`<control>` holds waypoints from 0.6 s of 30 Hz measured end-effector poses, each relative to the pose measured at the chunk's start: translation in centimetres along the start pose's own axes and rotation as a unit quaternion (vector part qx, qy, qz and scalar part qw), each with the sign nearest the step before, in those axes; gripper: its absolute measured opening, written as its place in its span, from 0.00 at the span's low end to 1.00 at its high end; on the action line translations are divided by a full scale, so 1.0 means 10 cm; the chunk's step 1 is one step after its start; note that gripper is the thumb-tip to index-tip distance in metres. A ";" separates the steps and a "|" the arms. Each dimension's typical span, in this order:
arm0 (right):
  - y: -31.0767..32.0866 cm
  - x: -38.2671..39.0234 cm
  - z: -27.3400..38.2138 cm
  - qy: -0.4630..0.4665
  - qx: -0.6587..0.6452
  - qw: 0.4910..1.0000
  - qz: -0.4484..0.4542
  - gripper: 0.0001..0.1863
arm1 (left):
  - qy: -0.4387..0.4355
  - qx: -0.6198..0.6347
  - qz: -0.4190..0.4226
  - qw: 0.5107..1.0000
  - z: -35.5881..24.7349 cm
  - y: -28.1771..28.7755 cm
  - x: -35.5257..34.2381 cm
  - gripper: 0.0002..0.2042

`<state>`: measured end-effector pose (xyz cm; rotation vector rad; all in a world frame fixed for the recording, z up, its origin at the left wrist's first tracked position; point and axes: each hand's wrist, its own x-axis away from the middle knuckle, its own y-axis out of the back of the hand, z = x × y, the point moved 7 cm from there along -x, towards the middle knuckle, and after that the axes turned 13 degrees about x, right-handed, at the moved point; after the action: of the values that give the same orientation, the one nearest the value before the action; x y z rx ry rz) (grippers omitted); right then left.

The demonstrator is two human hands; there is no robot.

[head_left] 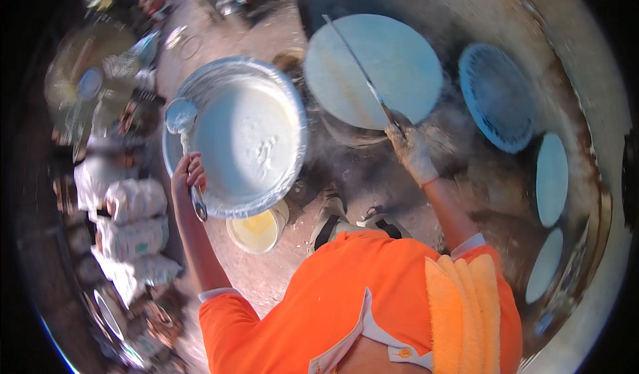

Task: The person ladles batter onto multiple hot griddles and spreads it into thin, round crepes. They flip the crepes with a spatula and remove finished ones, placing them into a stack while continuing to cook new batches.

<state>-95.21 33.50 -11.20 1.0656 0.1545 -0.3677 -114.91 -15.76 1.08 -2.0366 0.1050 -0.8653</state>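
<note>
My left hand (188,175) is closed round the handle of a metal ladle (180,113), whose white-coated bowl is over the left side of a wide metal basin (286,134) holding white batter (246,137). My right hand (407,149), pale with a covering or coating I cannot make out, grips a long, thin metal bar (353,59). The bar lies over, perhaps on, a large pale round plate (406,61) at the upper middle, with haze below it. A pale bucket (256,237) stands partly under the basin.
A blue dish-like round plate (496,97) and two pale discs (551,179) (544,265) line the curved rim (596,141) at the right. White sacks (133,234), a round container (80,61) and blurred clutter crowd the left. My feet stand on dusty floor (210,267).
</note>
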 end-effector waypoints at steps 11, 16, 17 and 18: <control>1.02 1.04 -0.18 -0.290 -0.008 0.955 0.067 0.20 | 0.156 -0.342 0.224 0.899 3.19 -2.94 -0.16 0.14; 1.81 1.83 -1.62 -0.407 -0.546 0.655 -0.326 0.20 | 0.336 -0.279 0.260 0.861 5.31 -3.60 0.07 0.18; 1.84 1.88 -1.76 -0.423 -0.551 0.632 -0.345 0.20 | 0.399 -0.208 0.286 0.846 5.74 -3.70 0.03 0.17; 1.87 1.96 -1.92 -0.441 -0.551 0.605 -0.367 0.20 | 0.353 -0.248 0.250 0.867 6.04 -3.81 0.02 0.16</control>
<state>-69.09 54.02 -10.82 -0.5724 -0.1013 -1.3018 -87.03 49.56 8.78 -1.8738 1.3207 -1.2782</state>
